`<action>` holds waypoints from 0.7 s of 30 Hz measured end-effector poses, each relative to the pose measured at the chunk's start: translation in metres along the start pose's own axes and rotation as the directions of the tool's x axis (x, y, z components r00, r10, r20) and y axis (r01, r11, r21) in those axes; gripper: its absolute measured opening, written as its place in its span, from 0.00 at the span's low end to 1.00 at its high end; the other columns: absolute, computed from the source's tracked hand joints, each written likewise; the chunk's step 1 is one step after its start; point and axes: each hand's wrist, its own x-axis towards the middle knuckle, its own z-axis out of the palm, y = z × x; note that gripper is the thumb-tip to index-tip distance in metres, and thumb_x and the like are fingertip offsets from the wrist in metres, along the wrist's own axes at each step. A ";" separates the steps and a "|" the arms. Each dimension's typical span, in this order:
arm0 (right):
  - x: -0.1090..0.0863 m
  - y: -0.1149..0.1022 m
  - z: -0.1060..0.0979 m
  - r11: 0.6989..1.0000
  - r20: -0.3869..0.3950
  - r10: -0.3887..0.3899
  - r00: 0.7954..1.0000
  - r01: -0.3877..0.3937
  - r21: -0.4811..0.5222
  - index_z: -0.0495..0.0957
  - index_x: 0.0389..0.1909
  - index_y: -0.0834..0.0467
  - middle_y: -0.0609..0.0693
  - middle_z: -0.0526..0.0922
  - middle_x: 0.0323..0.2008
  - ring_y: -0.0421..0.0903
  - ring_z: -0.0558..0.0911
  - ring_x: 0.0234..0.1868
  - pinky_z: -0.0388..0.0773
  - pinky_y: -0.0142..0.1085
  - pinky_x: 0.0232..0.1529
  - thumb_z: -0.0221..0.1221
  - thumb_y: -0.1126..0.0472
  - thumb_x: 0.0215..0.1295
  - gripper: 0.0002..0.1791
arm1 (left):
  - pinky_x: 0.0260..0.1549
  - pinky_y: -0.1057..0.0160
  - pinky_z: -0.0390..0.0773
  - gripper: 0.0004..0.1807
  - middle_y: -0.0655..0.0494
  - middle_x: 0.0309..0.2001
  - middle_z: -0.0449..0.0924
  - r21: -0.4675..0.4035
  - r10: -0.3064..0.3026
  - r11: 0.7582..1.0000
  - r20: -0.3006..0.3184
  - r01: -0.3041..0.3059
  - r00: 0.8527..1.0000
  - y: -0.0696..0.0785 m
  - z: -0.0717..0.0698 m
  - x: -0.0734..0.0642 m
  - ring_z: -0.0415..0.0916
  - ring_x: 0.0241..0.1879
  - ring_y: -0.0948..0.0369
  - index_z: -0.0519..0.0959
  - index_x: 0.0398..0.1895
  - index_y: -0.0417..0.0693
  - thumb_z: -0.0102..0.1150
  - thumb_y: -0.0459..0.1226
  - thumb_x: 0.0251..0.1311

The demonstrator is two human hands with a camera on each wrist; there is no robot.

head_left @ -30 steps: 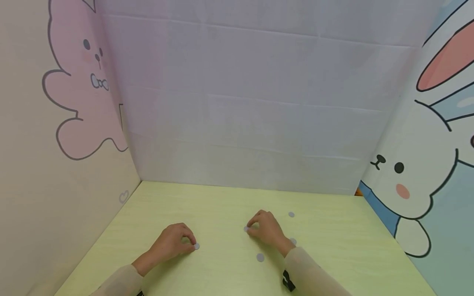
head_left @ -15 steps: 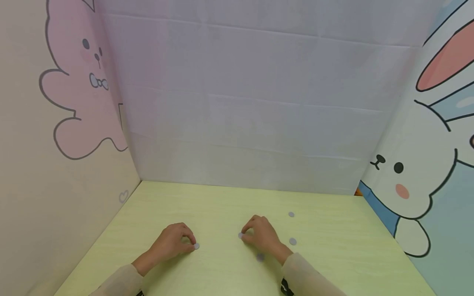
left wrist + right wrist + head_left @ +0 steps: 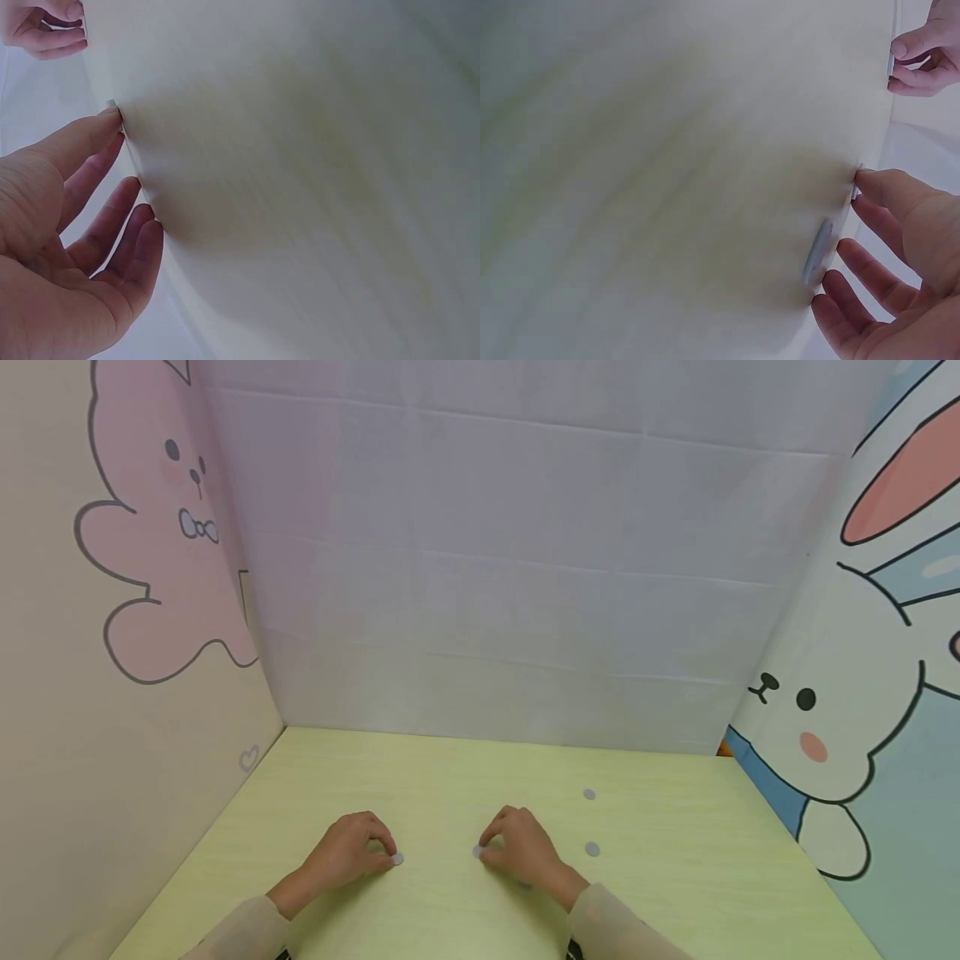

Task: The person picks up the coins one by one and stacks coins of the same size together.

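On the pale yellow tabletop, my left hand (image 3: 347, 852) pinches a small grey disc (image 3: 398, 859) between thumb and forefinger. A sliver of that disc's edge (image 3: 112, 103) shows past the thumb in the left wrist view. To the right, my right hand (image 3: 521, 852) pinches a second grey disc (image 3: 477, 852) by its edges, flat at the table surface. A third grey disc (image 3: 819, 251) lies beneath the right hand's curled fingers, apart from the pinched one; in the head view the hand mostly covers it. The two pinched discs are a short gap apart.
Two more grey discs lie right of the right hand, a nearer one (image 3: 592, 849) and a farther one (image 3: 589, 794). A white sheet wall (image 3: 480, 610) closes the table's back. Printed panels with a pink bear (image 3: 176, 568) and a white rabbit (image 3: 847, 718) flank it.
My right hand has slid its disc toward me and a little left, nearer to the left hand's disc. The nearer right-hand disc is now uncovered. The left hand has stayed put.
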 end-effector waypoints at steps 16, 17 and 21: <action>-0.007 -0.015 -0.001 1.000 0.024 0.001 1.000 -0.001 -0.007 0.93 0.33 0.49 0.43 0.85 0.41 0.42 0.76 0.40 0.77 0.37 0.43 0.77 0.55 0.61 0.04 | 0.49 0.48 0.80 0.07 0.69 0.38 0.84 -0.003 -0.006 1.000 -0.003 0.006 1.000 -0.001 0.000 0.000 0.81 0.45 0.58 0.90 0.28 0.60 0.83 0.39 0.53; -0.007 -0.015 -0.001 1.000 0.025 0.004 1.000 -0.004 -0.006 0.93 0.33 0.49 0.43 0.85 0.41 0.42 0.76 0.40 0.77 0.36 0.43 0.77 0.54 0.62 0.04 | 0.49 0.49 0.80 0.07 0.69 0.38 0.84 -0.003 -0.006 1.000 0.000 0.006 1.000 -0.001 0.000 0.000 0.81 0.45 0.58 0.90 0.28 0.60 0.83 0.39 0.53; -0.008 -0.015 0.000 1.000 0.023 0.004 1.000 -0.004 0.002 0.93 0.33 0.49 0.42 0.84 0.40 0.42 0.76 0.40 0.77 0.36 0.43 0.77 0.54 0.62 0.04 | 0.48 0.51 0.80 0.07 0.70 0.38 0.83 0.009 0.002 1.000 -0.002 -0.002 1.000 -0.004 0.000 -0.001 0.81 0.44 0.59 0.90 0.28 0.60 0.83 0.40 0.53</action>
